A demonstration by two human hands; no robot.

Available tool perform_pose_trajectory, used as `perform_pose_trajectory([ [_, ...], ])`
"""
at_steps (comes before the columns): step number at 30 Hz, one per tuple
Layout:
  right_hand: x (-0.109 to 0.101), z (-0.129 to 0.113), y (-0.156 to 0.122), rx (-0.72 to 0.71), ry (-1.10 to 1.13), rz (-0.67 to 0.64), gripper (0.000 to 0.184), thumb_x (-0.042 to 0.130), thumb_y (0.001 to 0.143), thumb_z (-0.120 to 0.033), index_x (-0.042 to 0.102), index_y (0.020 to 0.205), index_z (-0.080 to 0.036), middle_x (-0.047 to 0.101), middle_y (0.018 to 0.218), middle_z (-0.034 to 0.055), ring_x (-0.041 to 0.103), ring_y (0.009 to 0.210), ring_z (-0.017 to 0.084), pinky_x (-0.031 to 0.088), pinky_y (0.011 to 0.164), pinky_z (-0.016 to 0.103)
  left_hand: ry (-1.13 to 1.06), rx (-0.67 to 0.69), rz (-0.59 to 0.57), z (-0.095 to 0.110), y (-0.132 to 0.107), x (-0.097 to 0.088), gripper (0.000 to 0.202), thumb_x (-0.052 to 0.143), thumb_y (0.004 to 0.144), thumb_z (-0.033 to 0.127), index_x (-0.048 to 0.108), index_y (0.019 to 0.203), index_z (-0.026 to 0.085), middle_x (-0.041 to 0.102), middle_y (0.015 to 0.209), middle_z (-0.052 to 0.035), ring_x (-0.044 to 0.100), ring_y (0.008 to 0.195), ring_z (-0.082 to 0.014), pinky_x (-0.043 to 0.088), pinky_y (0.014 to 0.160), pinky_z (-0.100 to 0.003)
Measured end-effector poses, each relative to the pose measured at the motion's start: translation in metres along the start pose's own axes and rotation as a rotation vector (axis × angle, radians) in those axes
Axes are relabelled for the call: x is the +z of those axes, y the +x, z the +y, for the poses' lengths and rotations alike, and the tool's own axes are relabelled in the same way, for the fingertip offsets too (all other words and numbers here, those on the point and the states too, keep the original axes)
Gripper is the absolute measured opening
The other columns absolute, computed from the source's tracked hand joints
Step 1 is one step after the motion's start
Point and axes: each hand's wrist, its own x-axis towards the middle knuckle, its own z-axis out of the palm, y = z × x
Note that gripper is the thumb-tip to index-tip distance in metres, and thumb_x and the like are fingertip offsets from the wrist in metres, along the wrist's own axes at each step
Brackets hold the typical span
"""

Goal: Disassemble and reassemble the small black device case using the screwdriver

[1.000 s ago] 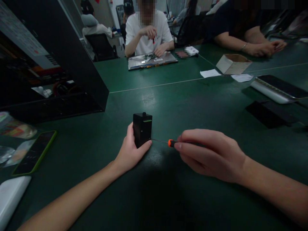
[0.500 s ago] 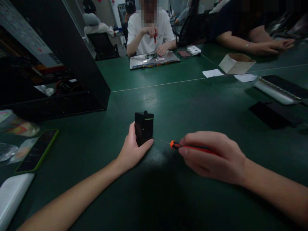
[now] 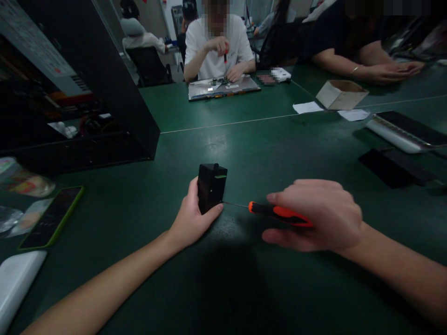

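My left hand point(image 3: 195, 207) is wrapped around a small black box point(image 3: 212, 188) that stands upright on the table, a green strip showing near its top. My left thumb presses on its lower front edge. In my right hand point(image 3: 323, 214) is an orange and black screwdriver point(image 3: 267, 209); its handle end sits against the palm while the fingers and thumb are loosened apart around it. The thin shaft points left, and its tip meets the box's lower right side, beside my left thumb. What the tip touches is too small to make out.
A green-edged phone point(image 3: 52, 218) and a white object point(image 3: 19, 281) lie at left, by a black shelf point(image 3: 139, 116). At right are a black flat piece point(image 3: 394, 167), a silver device point(image 3: 398, 132) and an open box point(image 3: 340, 97). Across the table, a person point(image 3: 218, 51) uses a screwdriver on a panel point(image 3: 244, 86).
My right fingers and thumb have spread from their pinch on the screwdriver, baring more of its handle. The black box has shifted slightly right in my left hand, and the screwdriver tip stays at it.
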Motion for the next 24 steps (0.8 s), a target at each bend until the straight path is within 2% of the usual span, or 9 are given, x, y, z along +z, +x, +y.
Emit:
perform_pose_trajectory([
  [4, -0.005, 0.005, 0.006, 0.005, 0.025, -0.039, 0.003, 0.059, 0.098, -0.02, 0.06, 0.095, -0.02, 0.061, 0.058, -0.0058, 0.052, 0.047, 0.009, 0.04, 0.05, 0.023, 0.015, 0.013, -0.029, 0.001, -0.001, 0.0, 0.075, 0.075, 0.088, 0.03, 0.033, 0.15, 0.022, 0.062, 0.136, -0.0122, 0.062, 0.125, -0.0318, 0.05, 0.105, -0.046],
  [5, -0.007, 0.005, 0.008, -0.001, 0.056, -0.049, 0.004, 0.057, 0.097, -0.017, 0.06, 0.095, -0.02, 0.061, 0.059, -0.0057, 0.052, 0.047, 0.009, 0.04, 0.05, 0.023, 0.018, 0.015, -0.036, 0.001, -0.001, 0.0, 0.075, 0.075, 0.088, 0.03, 0.033, 0.15, 0.022, 0.061, 0.137, -0.0123, 0.062, 0.125, -0.0319, 0.05, 0.105, -0.046],
  [9, -0.016, 0.0, 0.011, -0.002, 0.048, -0.129, 0.018, 0.051, 0.1, -0.021, 0.06, 0.084, -0.021, 0.06, 0.061, -0.0032, 0.053, 0.05, 0.01, 0.04, 0.049, 0.025, 0.003, 0.007, -0.052, 0.002, -0.002, 0.0, 0.074, 0.075, 0.089, 0.032, 0.033, 0.15, 0.022, 0.062, 0.134, -0.0114, 0.062, 0.123, -0.0312, 0.05, 0.105, -0.046],
  [12, -0.024, -0.005, 0.012, 0.072, 0.038, -0.07, 0.026, 0.053, 0.1, -0.02, 0.058, 0.075, -0.021, 0.062, 0.065, -0.0006, 0.057, 0.054, 0.011, 0.043, 0.052, 0.026, -0.013, 0.001, -0.061, 0.003, -0.002, -0.001, 0.073, 0.075, 0.09, 0.034, 0.034, 0.149, 0.022, 0.062, 0.134, -0.0113, 0.062, 0.122, -0.0308, 0.05, 0.104, -0.046],
  [15, -0.025, -0.008, 0.012, 0.057, -0.013, -0.045, 0.029, 0.054, 0.101, -0.022, 0.058, 0.072, -0.02, 0.065, 0.067, 0.0012, 0.059, 0.054, 0.012, 0.043, 0.05, 0.027, -0.026, 0.002, -0.072, 0.004, -0.002, -0.001, 0.072, 0.075, 0.09, 0.034, 0.035, 0.148, 0.021, 0.062, 0.134, -0.0115, 0.062, 0.123, -0.0307, 0.05, 0.105, -0.046],
  [24, -0.017, -0.009, 0.009, -0.039, -0.049, -0.017, 0.023, 0.057, 0.098, -0.018, 0.058, 0.076, -0.02, 0.067, 0.068, 0.0012, 0.057, 0.052, 0.012, 0.041, 0.048, 0.029, -0.069, -0.02, -0.07, 0.003, -0.002, -0.001, 0.07, 0.075, 0.091, 0.034, 0.035, 0.148, 0.023, 0.062, 0.135, -0.0108, 0.062, 0.123, -0.0307, 0.05, 0.106, -0.047],
])
